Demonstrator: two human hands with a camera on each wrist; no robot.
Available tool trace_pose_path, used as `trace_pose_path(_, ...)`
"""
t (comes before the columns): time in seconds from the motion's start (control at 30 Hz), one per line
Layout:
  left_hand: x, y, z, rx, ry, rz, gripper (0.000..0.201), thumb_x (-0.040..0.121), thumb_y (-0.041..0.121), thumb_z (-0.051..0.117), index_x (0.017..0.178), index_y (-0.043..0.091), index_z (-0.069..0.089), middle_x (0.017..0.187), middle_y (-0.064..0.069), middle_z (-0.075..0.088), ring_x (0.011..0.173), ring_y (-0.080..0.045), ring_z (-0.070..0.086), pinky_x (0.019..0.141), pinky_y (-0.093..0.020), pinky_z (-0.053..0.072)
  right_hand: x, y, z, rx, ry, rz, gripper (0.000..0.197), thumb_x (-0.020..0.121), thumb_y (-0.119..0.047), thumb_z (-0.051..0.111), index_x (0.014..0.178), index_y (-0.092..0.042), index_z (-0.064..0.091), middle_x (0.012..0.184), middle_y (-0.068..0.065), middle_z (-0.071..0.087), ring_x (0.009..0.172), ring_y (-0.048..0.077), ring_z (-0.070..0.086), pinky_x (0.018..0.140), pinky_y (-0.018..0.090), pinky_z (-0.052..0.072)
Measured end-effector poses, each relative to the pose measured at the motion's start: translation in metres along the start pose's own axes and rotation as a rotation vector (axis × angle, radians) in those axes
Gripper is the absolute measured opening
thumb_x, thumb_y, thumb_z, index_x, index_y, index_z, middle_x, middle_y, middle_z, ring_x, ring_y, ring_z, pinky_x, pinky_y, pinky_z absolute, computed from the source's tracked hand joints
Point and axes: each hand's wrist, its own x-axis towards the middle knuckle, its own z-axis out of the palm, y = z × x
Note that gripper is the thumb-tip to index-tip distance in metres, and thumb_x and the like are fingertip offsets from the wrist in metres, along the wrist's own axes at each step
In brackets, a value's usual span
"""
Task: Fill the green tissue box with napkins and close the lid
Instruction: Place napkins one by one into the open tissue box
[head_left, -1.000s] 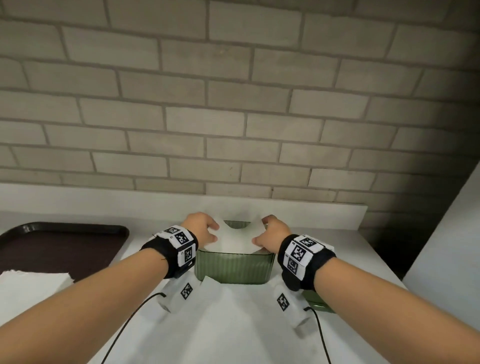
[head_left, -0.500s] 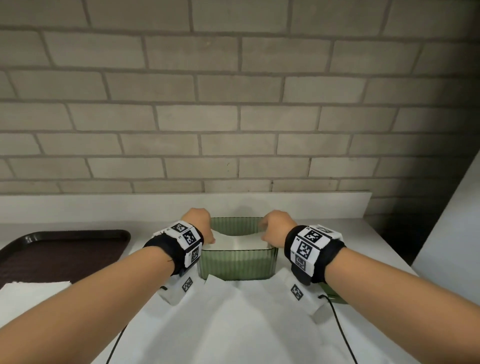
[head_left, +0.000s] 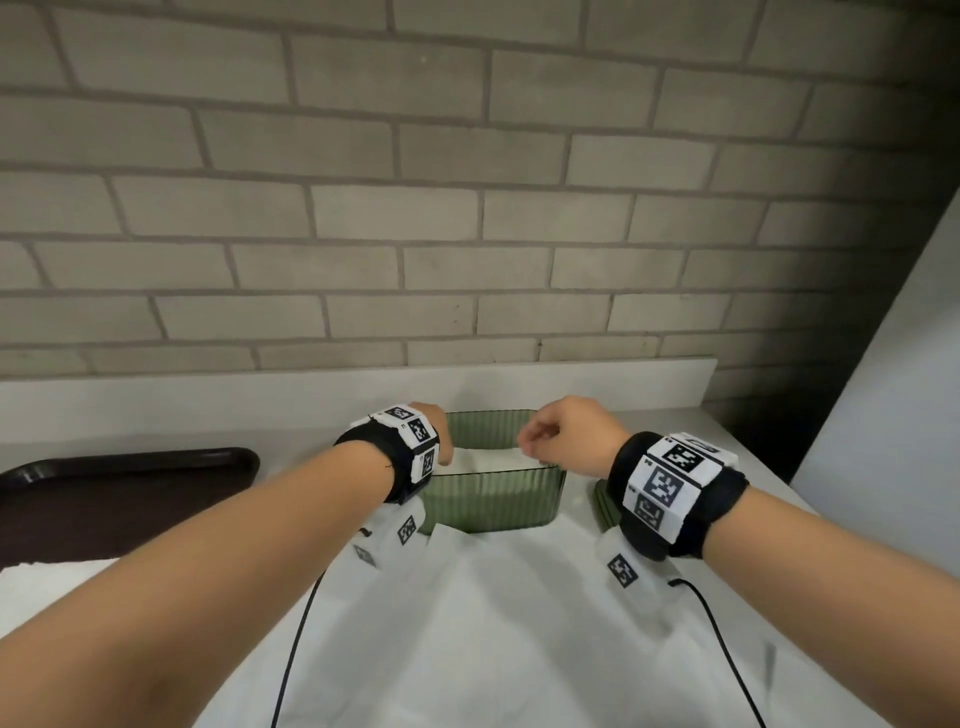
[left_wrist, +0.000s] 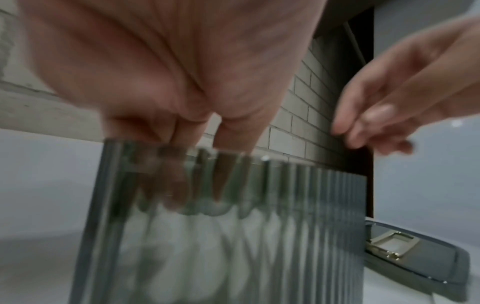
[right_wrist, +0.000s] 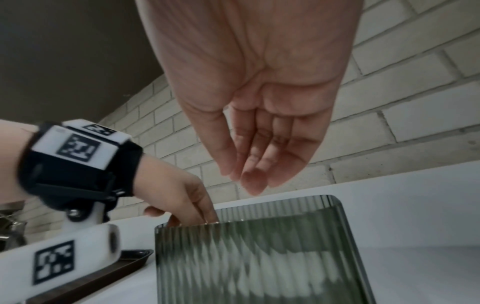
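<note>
The green ribbed tissue box (head_left: 491, 499) stands on the white counter with white napkins (head_left: 483, 461) lying low inside it. My left hand (head_left: 440, 444) reaches over the box's left rim. In the left wrist view its fingers (left_wrist: 179, 185) point straight down into the box and show through the ribbed wall. My right hand (head_left: 558, 436) hovers just above the right rim and holds nothing; its fingers (right_wrist: 249, 164) hang nearly straight. The green lid (left_wrist: 415, 259), with a gold-framed slot, lies flat on the counter to the right of the box.
A dark brown tray (head_left: 119, 493) lies at the left, with a white napkin stack (head_left: 47, 577) in front of it. A large white sheet (head_left: 493, 623) covers the counter before the box. A brick wall and a white ledge (head_left: 311, 395) close the back.
The napkins have gone from the rim down into the box. My right hand has lifted out above the rim, while the left fingers stay inside.
</note>
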Motion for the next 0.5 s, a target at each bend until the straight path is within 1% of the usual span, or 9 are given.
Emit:
trace_pose_path(0.1, 0.005, -0.001, 0.000, 0.054, -0.008, 0.023, 0.026, 0.077, 0.025, 0.061, 0.060, 0.016, 0.044, 0.063, -0.002, 0.048, 0.062, -0.021, 0.051, 0.056, -0.021, 0.042, -0.013, -0.008, 0.002, 0.021, -0.038, -0.007, 0.011, 0.084, -0.011, 0.064, 0.079, -0.018, 0.071, 0.063, -0.011, 0.062, 0.062, 0.010, 0.063, 0.057, 0.012, 0.049)
trace_pose_path(0.17, 0.010, 0.001, 0.004, 0.120, -0.041, 0.054, 0.012, 0.080, 0.028, 0.060, 0.079, 0.016, 0.058, 0.083, -0.005, 0.059, 0.078, -0.024, 0.061, 0.070, -0.027, 0.049, -0.025, -0.008, 0.005, -0.014, -0.121, 0.002, 0.008, 0.082, -0.012, 0.066, 0.080, -0.018, 0.072, 0.060, -0.013, 0.061, 0.058, 0.005, 0.059, 0.049, 0.007, 0.043)
trace_pose_path(0.2, 0.009, 0.003, 0.007, 0.152, -0.058, 0.071, 0.014, 0.084, 0.029, 0.059, 0.092, 0.017, 0.062, 0.094, -0.005, 0.061, 0.088, -0.025, 0.062, 0.076, -0.030, 0.049, -0.033, -0.008, 0.006, -0.037, -0.202, 0.019, 0.006, 0.081, -0.014, 0.068, 0.084, -0.018, 0.072, 0.063, -0.012, 0.062, 0.058, 0.004, 0.058, 0.049, 0.008, 0.042)
trace_pose_path(0.23, 0.010, 0.002, 0.012, 0.174, -0.060, 0.088, 0.016, 0.087, 0.028, 0.057, 0.098, 0.017, 0.062, 0.098, -0.005, 0.060, 0.092, -0.026, 0.060, 0.079, -0.033, 0.048, -0.040, -0.005, 0.009, -0.080, -0.299, 0.035, 0.012, 0.080, -0.016, 0.071, 0.091, -0.018, 0.071, 0.069, -0.009, 0.065, 0.061, 0.003, 0.058, 0.052, 0.010, 0.044)
trace_pose_path(0.27, 0.008, 0.003, 0.015, 0.149, -0.050, 0.098, 0.018, 0.089, 0.027, 0.056, 0.098, 0.014, 0.063, 0.095, -0.004, 0.060, 0.090, -0.024, 0.057, 0.080, -0.031, 0.047, -0.048, -0.002, 0.011, -0.148, -0.409, 0.044, 0.022, 0.077, -0.019, 0.074, 0.098, -0.019, 0.069, 0.078, -0.005, 0.068, 0.065, 0.003, 0.058, 0.058, 0.012, 0.045)
trace_pose_path(0.33, 0.002, 0.005, 0.014, 0.064, -0.003, 0.104, 0.018, 0.088, 0.026, 0.056, 0.078, 0.012, 0.059, 0.072, 0.002, 0.052, 0.079, -0.021, 0.051, 0.068, -0.027, 0.043, -0.064, 0.008, 0.017, -0.300, -0.621, 0.061, 0.042, 0.072, -0.024, 0.079, 0.111, -0.024, 0.063, 0.095, -0.005, 0.068, 0.072, 0.001, 0.056, 0.065, 0.013, 0.043)
trace_pose_path(0.4, -0.009, 0.008, 0.007, -0.004, 0.075, 0.100, 0.022, 0.086, 0.027, 0.055, 0.072, 0.010, 0.054, 0.063, 0.000, 0.047, 0.072, -0.023, 0.050, 0.055, -0.023, 0.039, -0.080, 0.019, 0.023, -0.413, -0.750, 0.066, 0.056, 0.070, -0.030, 0.081, 0.121, -0.027, 0.057, 0.103, -0.011, 0.058, 0.083, 0.003, 0.052, 0.067, 0.012, 0.039)
trace_pose_path(0.43, -0.018, 0.009, 0.003, -0.027, 0.112, 0.126, 0.021, 0.086, 0.028, 0.054, 0.077, 0.009, 0.057, 0.068, -0.002, 0.053, 0.073, -0.025, 0.053, 0.055, -0.023, 0.040, -0.088, 0.027, 0.027, -0.456, -0.773, 0.046, 0.061, 0.069, -0.032, 0.081, 0.125, -0.028, 0.054, 0.105, -0.011, 0.051, 0.090, 0.006, 0.049, 0.070, 0.013, 0.038)
trace_pose_path(0.5, -0.036, 0.014, 0.002, -0.095, 0.198, 0.195, 0.023, 0.086, 0.031, 0.054, 0.091, 0.012, 0.065, 0.088, -0.004, 0.065, 0.086, -0.026, 0.061, 0.070, -0.028, 0.049, -0.098, 0.040, 0.033, -0.497, -0.749, -0.012, 0.069, 0.067, -0.034, 0.082, 0.127, -0.031, 0.050, 0.110, -0.008, 0.044, 0.100, 0.010, 0.045, 0.083, 0.020, 0.041)
